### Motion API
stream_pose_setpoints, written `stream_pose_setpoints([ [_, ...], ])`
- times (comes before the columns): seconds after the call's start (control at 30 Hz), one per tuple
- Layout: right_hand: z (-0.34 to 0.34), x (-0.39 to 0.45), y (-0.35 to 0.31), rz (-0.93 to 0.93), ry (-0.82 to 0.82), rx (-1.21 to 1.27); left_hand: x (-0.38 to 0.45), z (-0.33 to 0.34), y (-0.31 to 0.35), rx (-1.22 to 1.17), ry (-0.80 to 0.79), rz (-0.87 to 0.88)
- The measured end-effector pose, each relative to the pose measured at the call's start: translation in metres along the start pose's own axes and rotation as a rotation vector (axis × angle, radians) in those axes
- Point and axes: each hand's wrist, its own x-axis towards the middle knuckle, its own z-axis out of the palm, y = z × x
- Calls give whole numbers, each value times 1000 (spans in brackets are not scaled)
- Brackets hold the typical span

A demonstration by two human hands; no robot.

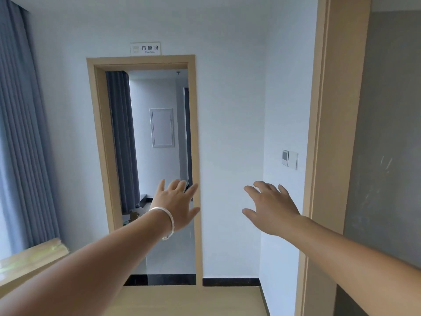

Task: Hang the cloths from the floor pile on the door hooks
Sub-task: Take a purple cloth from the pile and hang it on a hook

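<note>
White wall (pixel 230 133) and doorway (pixel 145 156) behind two empty, spread hands (pixel 176 207).

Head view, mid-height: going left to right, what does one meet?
Grey pleated curtain → light wooden door frame of the open doorway → left hand with silver bangle → right hand → white wall switch plate → light wooden door jamb → grey door panel.
</note>
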Motion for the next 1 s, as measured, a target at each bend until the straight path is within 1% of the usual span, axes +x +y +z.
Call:
stream_pose_setpoints([
  [0.23,62,80,27,2,-36,4,91,63,0,-21,-20,14],
  [0.33,86,124,33,9,-39,-8,134,94,-8,-31,-29,21],
  [0.5,121,213,39,-7,-23,-49,216,151,-30,-58,9,16],
  [0.63,150,294,37,-31,-22,-66,280,194,-62,-84,19,-12],
  [0.77,185,358,26,-49,-17,-57,324,230,-99,-62,7,-38],
  [0.9,217,412,3,-106,-38,-31,340,267,-134,-48,-40,-88],
  [1.0,241,455,-28,-169,-43,3,343,300,-170,-19,-90,-129],
])
